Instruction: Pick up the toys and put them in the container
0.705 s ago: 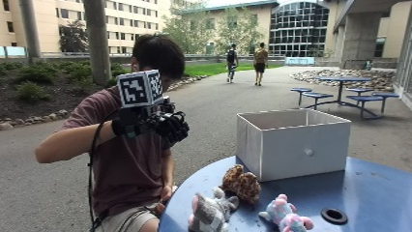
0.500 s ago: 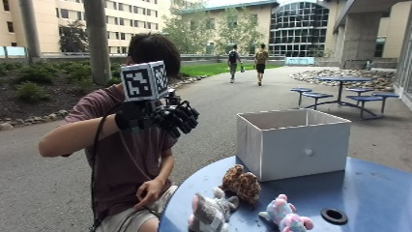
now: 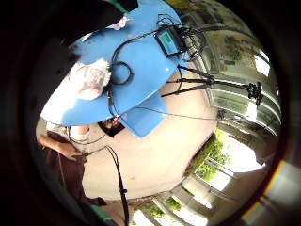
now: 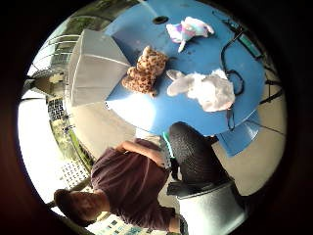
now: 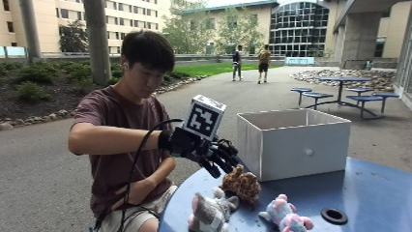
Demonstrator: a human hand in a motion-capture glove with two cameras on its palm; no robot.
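The gloved right hand [image 5: 209, 152] is hovering near the middle of the outside view, its fingers [image 5: 222, 162] spread and slightly bent, gripping nothing. It is hanging just above and to the left of the spotted brown toy [image 5: 242, 184], without clearly touching it. The bare left hand [image 5: 137, 187] is resting low in the person's lap, at the lower left.

The spotted brown toy is sitting on the blue table [image 5: 360, 193], just in front of the lower left corner of the white container [image 5: 293, 142]. In the thumb side palm view the same toy [image 4: 145, 71] is lying right beside the container's wall [image 4: 93, 66]. Below it in the outside view, at the bottom edge, a grey and white plush toy [image 5: 211, 211] is standing near the table's rim. To its right a pink and white plush toy [image 5: 285, 216] is lying, apart from the other two. A dark round hole [image 5: 334, 215] is showing in the tabletop at the lower right. The container is standing upright and open-topped in the right centre of the frame.
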